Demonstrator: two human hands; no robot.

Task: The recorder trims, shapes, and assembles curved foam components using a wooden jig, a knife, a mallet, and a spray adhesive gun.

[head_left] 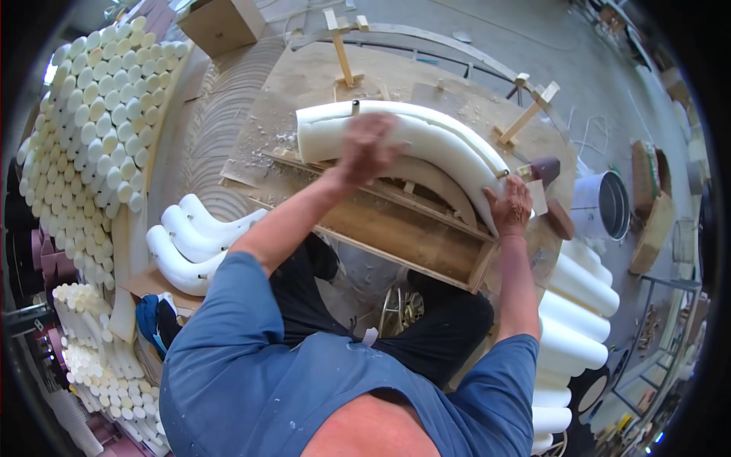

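Observation:
A thick, curved white foam tube (434, 131) arches across the worktable in front of me, a long seam running along its outer side. Small dark-tipped pins (355, 107) stick up near both of its ends. My left hand (371, 145) is over the tube's left part, smeared by motion, so its fingers and any contact cannot be made out. At the tube's right end, my right hand (510, 206) grips it, fingers over the top and thumb on the inner side. Beneath the tube lies a curved wooden form (434, 177), partly hidden.
A wooden drawer-like tray (396, 232) is at the table's near edge. Wooden posts (343, 57) stand at the back. More bent tubes (179, 240) lie left, straight white tubes (575, 305) right. A white bucket (601, 204) and dark sanding blocks (560, 219) are at right.

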